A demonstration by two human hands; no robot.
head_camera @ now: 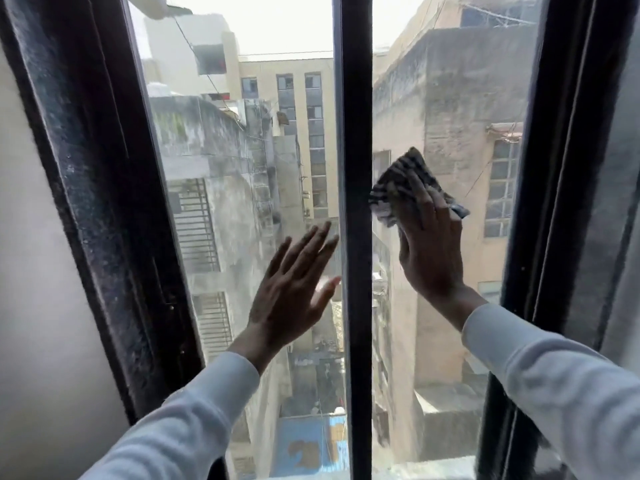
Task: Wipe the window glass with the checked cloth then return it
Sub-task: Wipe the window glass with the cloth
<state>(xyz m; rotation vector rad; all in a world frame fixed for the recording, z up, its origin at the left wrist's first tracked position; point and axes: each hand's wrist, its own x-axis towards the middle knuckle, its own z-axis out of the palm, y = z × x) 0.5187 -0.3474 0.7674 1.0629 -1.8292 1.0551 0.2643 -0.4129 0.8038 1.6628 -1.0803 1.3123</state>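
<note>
R hand (431,252) presses checked cloth (398,185) flat to window glass (450,116) beside centre bar (355,202); L hand (294,289) open, empty, fingers spread on adjacent pane.

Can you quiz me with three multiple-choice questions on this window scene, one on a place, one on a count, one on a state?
1. Where is the cloth?
A. on the right pane, beside the middle bar
B. on the left pane
C. on the sill

2. How many panes does the middle bar split the window into?
A. two
B. three
C. four

3. What is the left hand doing?
A. gripping the cloth
B. spread open with nothing in it
C. holding a bottle

Answers:
1. A, the right hand presses the cloth to the right pane next to the bar.
2. A, one pane shows on each side.
3. B, its fingers are splayed in front of the left pane.
</note>
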